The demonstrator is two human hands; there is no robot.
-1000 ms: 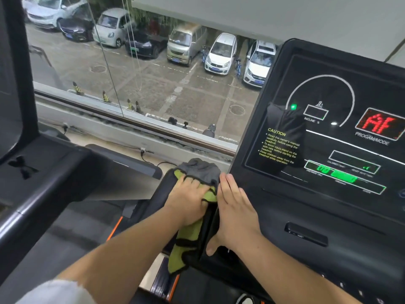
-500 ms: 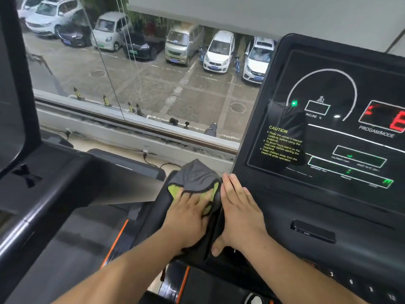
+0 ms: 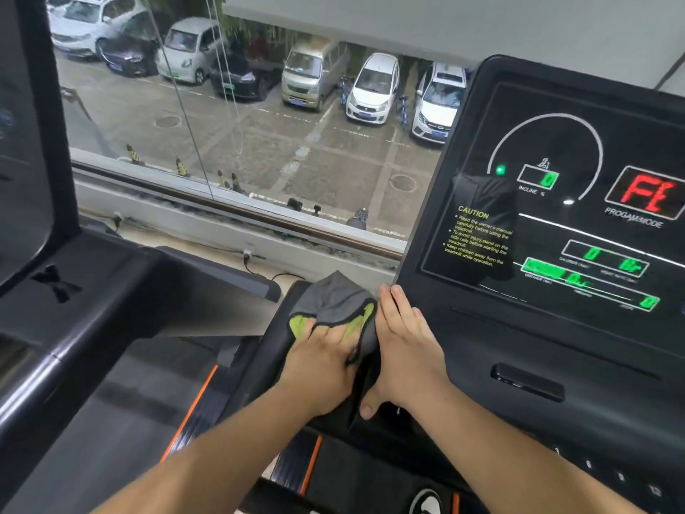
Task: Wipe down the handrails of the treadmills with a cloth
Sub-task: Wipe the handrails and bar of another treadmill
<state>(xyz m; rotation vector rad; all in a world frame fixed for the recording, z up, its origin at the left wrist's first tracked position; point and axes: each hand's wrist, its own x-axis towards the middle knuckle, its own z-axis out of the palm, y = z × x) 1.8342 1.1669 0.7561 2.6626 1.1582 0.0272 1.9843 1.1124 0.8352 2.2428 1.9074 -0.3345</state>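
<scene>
Setting: a gym beside a wide glass window (image 3: 259,142), above a paved lot with parked cars.
Cloth: a soft grey microfibre cloth with a lime-green underside (image 3: 335,300) lies bunched over the upper end of the handrail, just left of the console.
Rail: the smooth, rounded black handrail (image 3: 276,341) slopes up toward the window.
Left: the left hand (image 3: 322,361) lies palm-down with its fingers spread, pressing the cloth onto the rail.
Right: the right hand (image 3: 407,350) is flat with straight fingers held together. It touches the cloth's edge and grasps nothing.
Console: a glossy black plastic console (image 3: 556,346) shows lit green and red digits.
Neighbour: a dark treadmill frame (image 3: 92,309) stands to the left.
</scene>
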